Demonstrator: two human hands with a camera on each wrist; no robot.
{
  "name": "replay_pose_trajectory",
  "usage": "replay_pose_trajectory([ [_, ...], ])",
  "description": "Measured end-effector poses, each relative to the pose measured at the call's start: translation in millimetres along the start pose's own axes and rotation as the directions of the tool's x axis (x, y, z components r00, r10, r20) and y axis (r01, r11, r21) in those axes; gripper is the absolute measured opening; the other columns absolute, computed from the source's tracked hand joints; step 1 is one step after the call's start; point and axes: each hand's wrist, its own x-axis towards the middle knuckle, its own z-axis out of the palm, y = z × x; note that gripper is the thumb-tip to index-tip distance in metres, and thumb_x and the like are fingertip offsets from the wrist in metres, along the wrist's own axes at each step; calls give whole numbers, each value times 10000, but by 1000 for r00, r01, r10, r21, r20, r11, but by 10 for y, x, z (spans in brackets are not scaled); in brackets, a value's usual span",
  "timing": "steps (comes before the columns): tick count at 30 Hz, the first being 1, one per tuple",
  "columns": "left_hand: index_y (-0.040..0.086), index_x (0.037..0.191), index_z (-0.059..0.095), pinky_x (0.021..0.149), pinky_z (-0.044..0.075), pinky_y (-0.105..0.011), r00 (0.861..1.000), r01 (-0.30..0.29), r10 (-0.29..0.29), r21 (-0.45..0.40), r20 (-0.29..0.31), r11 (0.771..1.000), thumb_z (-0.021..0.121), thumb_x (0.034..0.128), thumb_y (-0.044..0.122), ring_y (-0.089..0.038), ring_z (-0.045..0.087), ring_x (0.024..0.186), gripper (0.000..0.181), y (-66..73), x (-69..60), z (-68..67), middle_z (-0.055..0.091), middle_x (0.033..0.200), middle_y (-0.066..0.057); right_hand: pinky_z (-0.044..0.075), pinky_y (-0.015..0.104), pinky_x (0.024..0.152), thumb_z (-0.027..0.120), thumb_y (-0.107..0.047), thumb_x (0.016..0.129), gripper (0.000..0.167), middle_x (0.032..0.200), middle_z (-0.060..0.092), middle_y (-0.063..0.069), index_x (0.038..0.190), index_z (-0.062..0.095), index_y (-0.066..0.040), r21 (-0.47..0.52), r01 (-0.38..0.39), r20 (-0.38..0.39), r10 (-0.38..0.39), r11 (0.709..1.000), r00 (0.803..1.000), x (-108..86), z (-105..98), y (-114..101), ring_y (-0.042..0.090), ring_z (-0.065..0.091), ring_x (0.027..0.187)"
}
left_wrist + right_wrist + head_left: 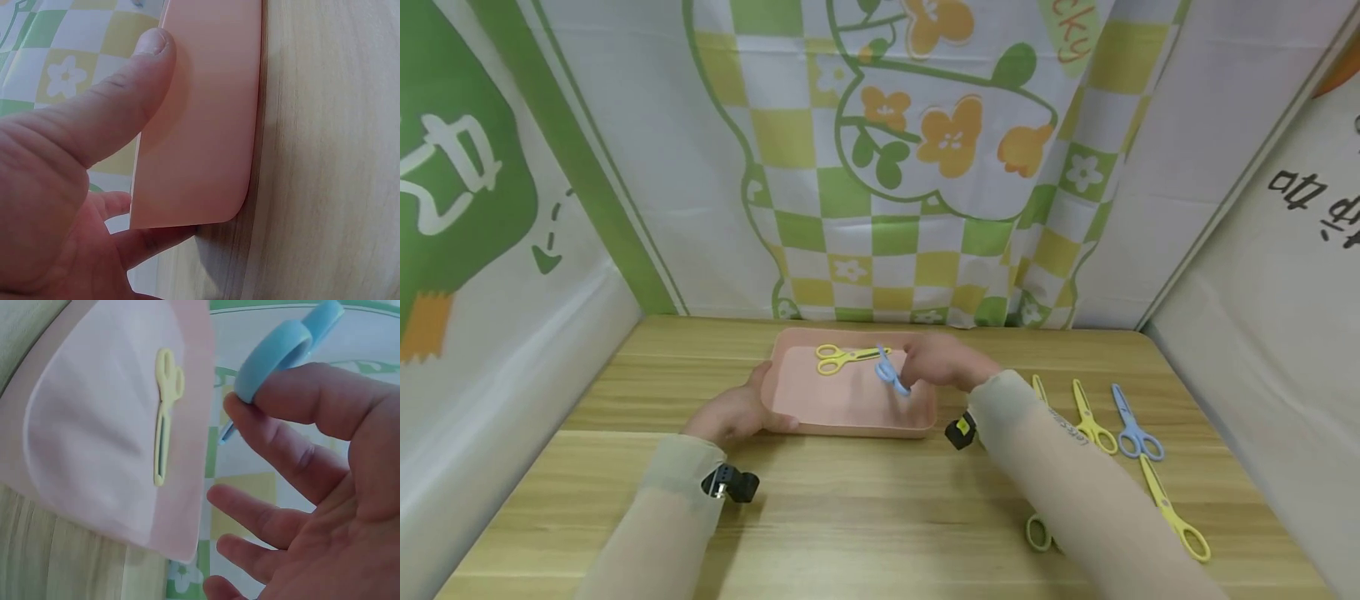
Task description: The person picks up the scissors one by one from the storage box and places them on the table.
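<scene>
A shallow pink tray (820, 404) lies near the back of the wooden table. My left hand (733, 415) rests around its front left corner; in the left wrist view the extended thumb (134, 87) lies on the outer wall, with fingers at the adjoining side. Over the tray's right part, my right hand (951, 362) pinches blue scissors (891, 375) by a handle ring between thumb and index finger, other fingers spread. The blades point up and away in the head view. Yellow scissors (164, 412) lie inside on the tray's floor.
On the table's right lie yellow scissors (1093, 421), blue scissors (1137, 429) and another yellow pair (1172, 508). My right forearm partly hides more scissors, including a handle ring (1037, 533). A checked curtain (880, 250) hangs behind the table.
</scene>
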Motion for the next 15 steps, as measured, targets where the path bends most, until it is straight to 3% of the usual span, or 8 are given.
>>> replay_pose_trajectory([
  [2, 46, 1580, -71, 1111, 187, -603, 1000, 2, -2, 5, -2, 1000, 891, 750, 319, -487, 261, 1376, 1299, -4, -2, -1, 139, 1583, -318, 416, 287, 653, 697, -84, 744, 230, 1452, 521, 82, 565, 554, -104, 42, 24, -10, -24, 999, 1000, -81, -48, 45, 184, 607, 790],
  [5, 50, 1582, -69, 1112, 180, -605, 1000, 3, -3, 1, -1, 1000, 892, 747, 325, -487, 251, 1382, 1302, -6, -2, 4, 127, 1588, -313, 440, 314, 761, 692, -106, 780, 144, 1485, 477, 114, 639, 681, -79, 49, 65, -36, -63, 997, 997, -205, -118, 123, 303, 658, 986],
  [6, 52, 1583, -68, 1111, 181, -607, 1000, 3, -3, 1, 0, 1000, 892, 746, 325, -488, 252, 1381, 1302, -6, -3, 2, 128, 1588, -312, 430, 328, 737, 689, -111, 782, 154, 1475, 487, 126, 638, 674, -60, 38, 78, -46, -76, 996, 996, -242, -140, 143, 328, 658, 896],
  [7, 53, 1583, -65, 1109, 184, -610, 1000, 3, -3, 3, -1, 1000, 892, 746, 326, -491, 258, 1377, 1301, -7, -5, 0, 132, 1587, -313, 432, 332, 751, 689, -122, 789, 145, 1469, 492, 129, 649, 701, -84, 9, 91, -58, -90, 996, 994, -286, -163, 154, 302, 662, 917],
  [9, 52, 1583, -61, 1107, 189, -611, 1000, -1, 1, 8, -1, 1000, 890, 748, 327, -492, 263, 1375, 1296, -4, -8, -5, 134, 1587, -311, 433, 350, 775, 700, -144, 796, 152, 1444, 516, 144, 650, 716, -107, -50, 104, -87, -108, 993, 990, -363, -205, 194, 310, 659, 913],
  [13, 49, 1581, -64, 1105, 197, -610, 1000, -1, 1, 21, 0, 1000, 888, 750, 335, -496, 267, 1373, 1296, 1, -10, -7, 136, 1584, -316, 426, 411, 989, 713, -151, 826, 151, 1396, 552, 189, 682, 755, -157, -178, 114, -134, -139, 977, 981, -519, -268, 284, 313, 484, 1308],
  [15, 40, 1579, -62, 1104, 203, -612, 1000, -5, 5, 36, -1, 999, 884, 755, 339, -502, 269, 1370, 1289, 4, -9, -10, 139, 1580, -325, 388, 459, 1047, 718, -132, 830, 154, 1389, 549, 217, 681, 751, -158, -215, 105, -149, -139, 971, 979, -597, -287, 337, 351, 431, 1347],
])
